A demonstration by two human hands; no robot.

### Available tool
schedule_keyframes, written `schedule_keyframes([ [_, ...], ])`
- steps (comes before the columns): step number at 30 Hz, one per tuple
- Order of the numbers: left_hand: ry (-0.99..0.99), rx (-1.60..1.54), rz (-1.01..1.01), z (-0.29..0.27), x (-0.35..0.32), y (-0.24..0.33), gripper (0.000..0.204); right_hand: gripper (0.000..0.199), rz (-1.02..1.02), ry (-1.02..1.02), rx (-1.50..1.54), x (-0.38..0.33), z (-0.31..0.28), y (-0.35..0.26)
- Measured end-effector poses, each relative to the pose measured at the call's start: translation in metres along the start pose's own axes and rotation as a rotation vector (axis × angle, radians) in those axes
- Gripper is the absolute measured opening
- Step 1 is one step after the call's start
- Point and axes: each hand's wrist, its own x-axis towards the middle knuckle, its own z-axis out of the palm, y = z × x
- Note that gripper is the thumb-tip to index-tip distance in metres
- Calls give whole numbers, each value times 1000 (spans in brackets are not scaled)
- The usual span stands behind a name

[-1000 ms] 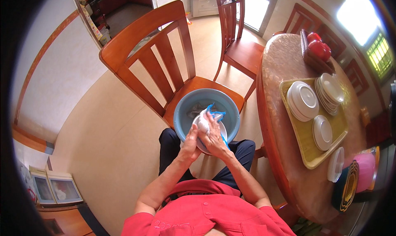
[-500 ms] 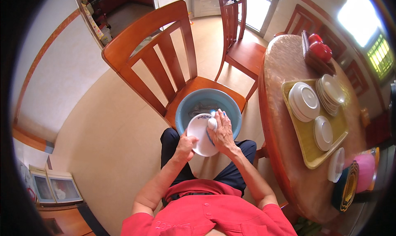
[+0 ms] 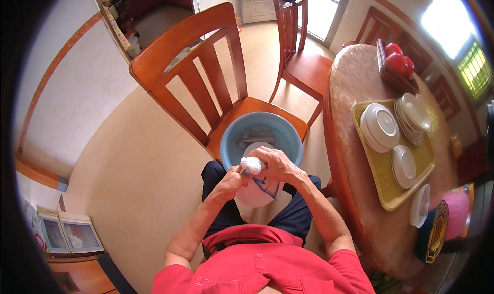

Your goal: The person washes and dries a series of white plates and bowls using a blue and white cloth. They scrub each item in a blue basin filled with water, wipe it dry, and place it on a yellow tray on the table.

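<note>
Over my lap, at the near rim of a blue basin (image 3: pixel 225 146), I hold a white dish (image 3: pixel 252 197) tilted. My left hand (image 3: pixel 230 184) is closed on its left edge. A white cloth with blue lines (image 3: pixel 251 164) is bunched in my right hand (image 3: pixel 281 166), its white end poking out past the fingers and a blue-lined part hanging over the dish. Both hands meet at the cloth, hiding the middle of the dish. In the basin's water lies a greyish, crumpled item (image 3: pixel 256 135) whose kind I cannot make out.
The basin stands on a wooden chair (image 3: pixel 208 83). At right, a round table (image 3: pixel 355 78) bears a yellow tray (image 3: pixel 391 193) with stacked white dishes (image 3: pixel 383 124), a basket with red items (image 3: pixel 400 62), a clear container (image 3: pixel 420 205) and a pink container (image 3: pixel 455 209). Another chair (image 3: pixel 306 67) stands behind.
The dish has come nearer to my body and tilted. My right hand has shifted left with the cloth, from the dish's right side to beside my left hand.
</note>
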Motion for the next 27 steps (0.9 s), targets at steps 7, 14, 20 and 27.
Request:
schedule_keyframes([
  [7,160,-273,61,5,-8,25,51,31,416,418,760,-24,37,34],
  [14,451,-200,456,42,-4,-9,57,24,693,908,1619,-36,101,7],
  [20,202,-289,325,31,-1,-7,51,18,693,739,1465,-57,90,53],
  [27,-294,-97,38,-8,-9,13,37,32,454,65,478,-44,5,14],
])
